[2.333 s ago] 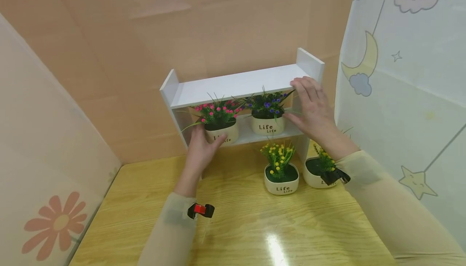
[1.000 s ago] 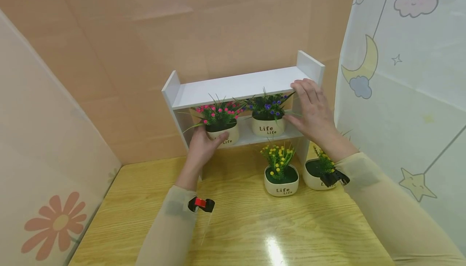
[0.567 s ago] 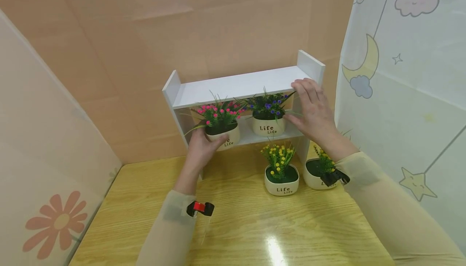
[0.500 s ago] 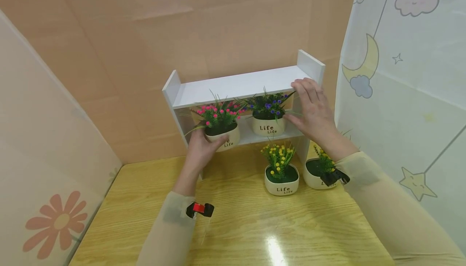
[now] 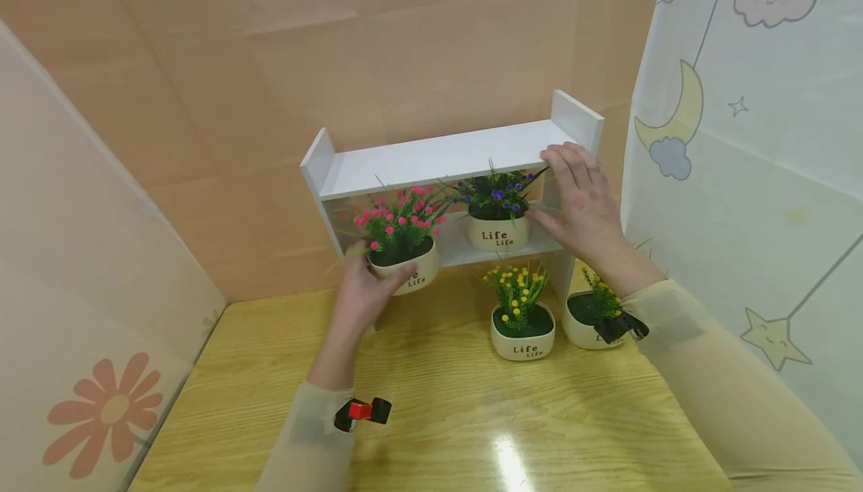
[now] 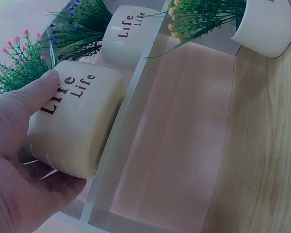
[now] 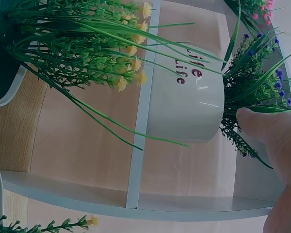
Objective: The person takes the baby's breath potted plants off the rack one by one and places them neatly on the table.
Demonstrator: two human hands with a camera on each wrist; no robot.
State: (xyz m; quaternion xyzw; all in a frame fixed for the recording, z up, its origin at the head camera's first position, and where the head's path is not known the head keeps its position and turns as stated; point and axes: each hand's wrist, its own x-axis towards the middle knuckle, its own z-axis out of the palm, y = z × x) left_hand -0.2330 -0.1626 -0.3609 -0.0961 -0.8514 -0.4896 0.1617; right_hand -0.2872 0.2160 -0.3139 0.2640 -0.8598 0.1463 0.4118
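In the head view my left hand (image 5: 364, 290) grips a cream flowerpot with pink flowers (image 5: 421, 271), its thumb across the lettered front. The pot is tilted and stands out in front of the middle board of the white shelf (image 5: 445, 153). The left wrist view shows the fingers under and behind this pot (image 6: 87, 121). My right hand (image 5: 581, 196) rests on the front edge of the top board near the right side panel, fingers lying over it. Its thumb reaches toward the pot with blue-purple flowers (image 5: 499, 234), which sits on the middle board.
A pot with yellow flowers (image 5: 522, 342) stands on the wooden table (image 5: 431, 417) before the shelf. Another yellow-flowered pot (image 5: 586, 320) stands to its right, partly behind my right wrist. A tan backdrop (image 5: 404, 43) hangs behind, and a printed white sheet (image 5: 755, 177) is on the right.
The pink-flowered pot has come forward off the middle board toward me and slightly left, tilting, with my left hand drawing back with it. My right hand stays on the top board.
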